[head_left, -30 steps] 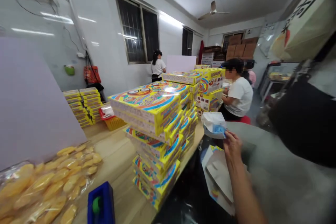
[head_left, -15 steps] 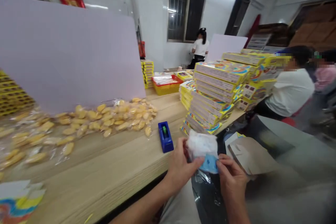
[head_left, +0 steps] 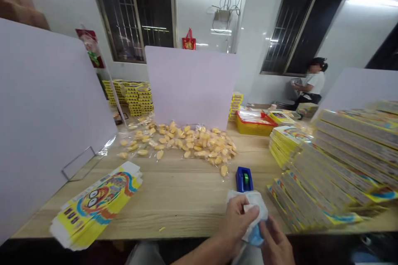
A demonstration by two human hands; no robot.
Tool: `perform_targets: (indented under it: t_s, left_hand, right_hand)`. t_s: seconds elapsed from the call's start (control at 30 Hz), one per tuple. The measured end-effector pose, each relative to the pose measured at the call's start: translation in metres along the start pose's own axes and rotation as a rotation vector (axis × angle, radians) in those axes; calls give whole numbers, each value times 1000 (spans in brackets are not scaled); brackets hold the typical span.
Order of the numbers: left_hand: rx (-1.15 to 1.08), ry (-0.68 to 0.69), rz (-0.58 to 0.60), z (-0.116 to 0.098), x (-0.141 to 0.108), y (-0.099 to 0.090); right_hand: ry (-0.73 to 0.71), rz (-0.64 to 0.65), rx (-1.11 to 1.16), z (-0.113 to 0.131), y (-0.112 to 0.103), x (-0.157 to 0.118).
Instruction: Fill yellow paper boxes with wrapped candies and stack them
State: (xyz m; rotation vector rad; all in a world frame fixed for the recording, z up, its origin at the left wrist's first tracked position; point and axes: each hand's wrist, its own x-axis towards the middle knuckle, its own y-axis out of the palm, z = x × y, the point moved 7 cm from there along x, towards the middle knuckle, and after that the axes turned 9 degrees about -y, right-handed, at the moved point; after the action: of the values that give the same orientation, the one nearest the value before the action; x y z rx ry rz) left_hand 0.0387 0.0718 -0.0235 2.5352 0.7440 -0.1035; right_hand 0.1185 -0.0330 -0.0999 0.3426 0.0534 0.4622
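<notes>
Near the table's front edge, both hands hold a small soft white-and-blue packet [head_left: 255, 203]. My left hand [head_left: 236, 221] grips its white upper part, thumb across the front. My right hand [head_left: 276, 242] pinches the blue lower corner, its fingers partly hidden behind the packet. What is inside cannot be made out. Just beyond the packet stands a blue tape dispenser [head_left: 244, 179] with a green core. Farther back lies a pile of yellow oval pieces [head_left: 199, 143] in clear wrappers.
Flattened printed cartons [head_left: 99, 203] lie at the left. Tall stacks of yellow boxes [head_left: 336, 182] crowd the right. A yellow basket with a red rim [head_left: 253, 127] holds clear plastic bags. Pale upright panels [head_left: 191, 87] border the table. A person [head_left: 312, 83] is at the back right.
My view has swung left, bringing the flattened cartons into full sight. Both hands still hold the packet, now over the table's front edge, with the left hand covering more of it.
</notes>
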Motion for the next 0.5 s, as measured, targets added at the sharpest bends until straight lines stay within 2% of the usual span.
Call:
perform_targets:
  t_s: [0.13,0.23,0.3,0.4,0.5]
  left_hand:
    - [41,-42,-21,-33,-7,-37]
    - [76,6,-163,-54,-5,-78]
    - [107,63,-245,-65,1,-103]
    - [111,104,-296,-72,16,-135]
    - [26,55,-317,-63,34,-157]
  right_hand:
    - [-145,76,-108,21,38,34]
    - [-305,217,-245,46,75,64]
    - [-410,254,-290,59,98,87]
    - [-506,205,-335,65,119,133]
    - [-483,76,-412,60,121,185]
